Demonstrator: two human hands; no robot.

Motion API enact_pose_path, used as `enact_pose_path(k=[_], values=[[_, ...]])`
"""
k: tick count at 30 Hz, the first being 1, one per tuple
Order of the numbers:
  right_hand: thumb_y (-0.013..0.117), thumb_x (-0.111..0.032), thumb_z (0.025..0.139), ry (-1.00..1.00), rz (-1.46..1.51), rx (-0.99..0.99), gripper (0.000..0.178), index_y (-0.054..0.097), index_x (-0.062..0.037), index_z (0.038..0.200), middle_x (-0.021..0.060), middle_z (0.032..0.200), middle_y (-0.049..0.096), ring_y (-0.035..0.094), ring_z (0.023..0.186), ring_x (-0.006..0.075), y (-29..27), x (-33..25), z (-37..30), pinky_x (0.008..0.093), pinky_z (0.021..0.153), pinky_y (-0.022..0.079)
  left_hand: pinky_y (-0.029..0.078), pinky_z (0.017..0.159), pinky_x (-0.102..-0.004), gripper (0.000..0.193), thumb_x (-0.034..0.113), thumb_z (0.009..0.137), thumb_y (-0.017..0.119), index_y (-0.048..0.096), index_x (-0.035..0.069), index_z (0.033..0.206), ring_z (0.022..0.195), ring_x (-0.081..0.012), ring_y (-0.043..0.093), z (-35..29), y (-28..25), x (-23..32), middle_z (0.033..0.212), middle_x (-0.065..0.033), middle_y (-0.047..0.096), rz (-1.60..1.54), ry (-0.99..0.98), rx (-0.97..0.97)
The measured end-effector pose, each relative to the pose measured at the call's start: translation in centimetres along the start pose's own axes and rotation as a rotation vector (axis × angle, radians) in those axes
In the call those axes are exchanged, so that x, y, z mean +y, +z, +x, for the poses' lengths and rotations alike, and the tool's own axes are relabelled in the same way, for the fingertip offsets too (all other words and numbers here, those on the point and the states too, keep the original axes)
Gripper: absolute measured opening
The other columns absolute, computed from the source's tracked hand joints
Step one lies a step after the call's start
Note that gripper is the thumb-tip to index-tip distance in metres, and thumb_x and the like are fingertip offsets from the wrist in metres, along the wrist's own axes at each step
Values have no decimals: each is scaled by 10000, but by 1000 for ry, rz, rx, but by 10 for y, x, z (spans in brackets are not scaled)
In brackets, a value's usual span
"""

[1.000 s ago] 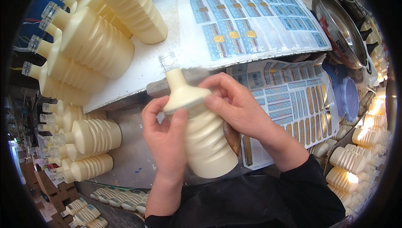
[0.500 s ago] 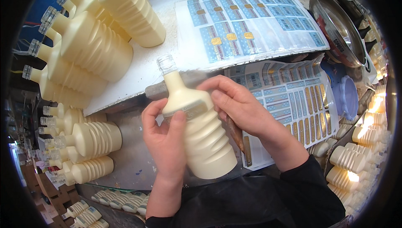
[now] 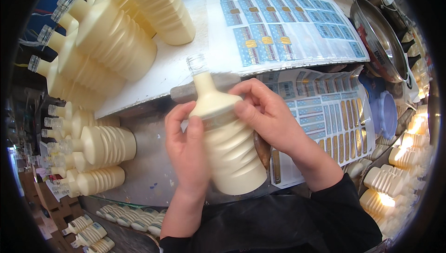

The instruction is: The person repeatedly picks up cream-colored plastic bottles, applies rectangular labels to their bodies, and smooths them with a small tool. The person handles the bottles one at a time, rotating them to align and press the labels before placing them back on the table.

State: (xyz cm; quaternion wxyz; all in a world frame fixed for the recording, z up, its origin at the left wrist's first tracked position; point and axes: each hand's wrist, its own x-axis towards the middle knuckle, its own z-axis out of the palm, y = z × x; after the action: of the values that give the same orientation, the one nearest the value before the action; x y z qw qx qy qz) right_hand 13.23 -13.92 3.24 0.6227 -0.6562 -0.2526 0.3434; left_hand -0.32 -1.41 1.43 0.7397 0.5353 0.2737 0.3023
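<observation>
A cream plastic bottle [image 3: 237, 160] with a clear threaded neck, long sloping neck and ribbed body leans back in front of me. A greyish label band [image 3: 217, 120] runs across its shoulder. My left hand [image 3: 186, 134] grips the bottle's left side, thumb on the band's left part and fingers behind. At the right shoulder my right hand [image 3: 267, 113] is closed, its thumb against the band's right end. Below that hand, a brown wooden-looking tool [image 3: 262, 151] shows partly beside the bottle; whether the hand holds it, I cannot tell. Behind the neck lies a grey roller-like bar [image 3: 183, 93].
Blue-and-gold label sheets lie on the white board [image 3: 204, 25] and on a lower sheet [image 3: 320, 127] at right. Cream bottles [image 3: 116, 44] stand at upper left, with more [image 3: 107, 141] below. A metal pan [image 3: 378, 39] and a purple bucket [image 3: 385, 113] are at far right.
My right thumb has come in against the bottle's right shoulder and the band's end. The band now lies straighter across the shoulder. The whole view has shifted slightly.
</observation>
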Motion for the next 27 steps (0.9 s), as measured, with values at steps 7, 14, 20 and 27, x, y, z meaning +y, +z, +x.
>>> enact_pose_path(k=[7, 14, 20, 27], values=[[770, -403, 879, 4, -235, 67, 497, 597, -44, 1175, 91, 775, 638, 615, 712, 183, 6, -5, -2, 344, 662, 489, 489, 1032, -363, 348, 27, 959, 675, 548, -8, 1281, 1196, -182, 555, -1, 5, 5, 1345, -69, 468, 41, -3, 20], [769, -393, 874, -12, -256, 87, 493, 592, -46, 1175, 118, 799, 655, 651, 750, 227, 8, -4, -2, 374, 697, 509, 488, 1049, -370, 365, 22, 936, 707, 563, -15, 1269, 1212, -190, 550, 0, 3, 1, 1351, -77, 455, 65, 16, 22], [767, -388, 863, -16, -261, 95, 490, 595, -48, 1172, 138, 809, 657, 663, 763, 259, 9, -4, -2, 386, 709, 513, 486, 1057, -372, 362, 24, 934, 714, 571, -17, 1264, 1214, -189, 551, 0, 3, 1, 1346, -77, 458, 44, 19, 25], [766, -374, 862, -4, -215, 99, 472, 597, -50, 1162, 138, 811, 659, 663, 762, 257, 9, -3, -2, 385, 709, 513, 488, 1057, -368, 359, 25, 930, 720, 578, -20, 1258, 1210, -186, 553, 1, 4, 3, 1342, -77, 462, 28, 6, 24]])
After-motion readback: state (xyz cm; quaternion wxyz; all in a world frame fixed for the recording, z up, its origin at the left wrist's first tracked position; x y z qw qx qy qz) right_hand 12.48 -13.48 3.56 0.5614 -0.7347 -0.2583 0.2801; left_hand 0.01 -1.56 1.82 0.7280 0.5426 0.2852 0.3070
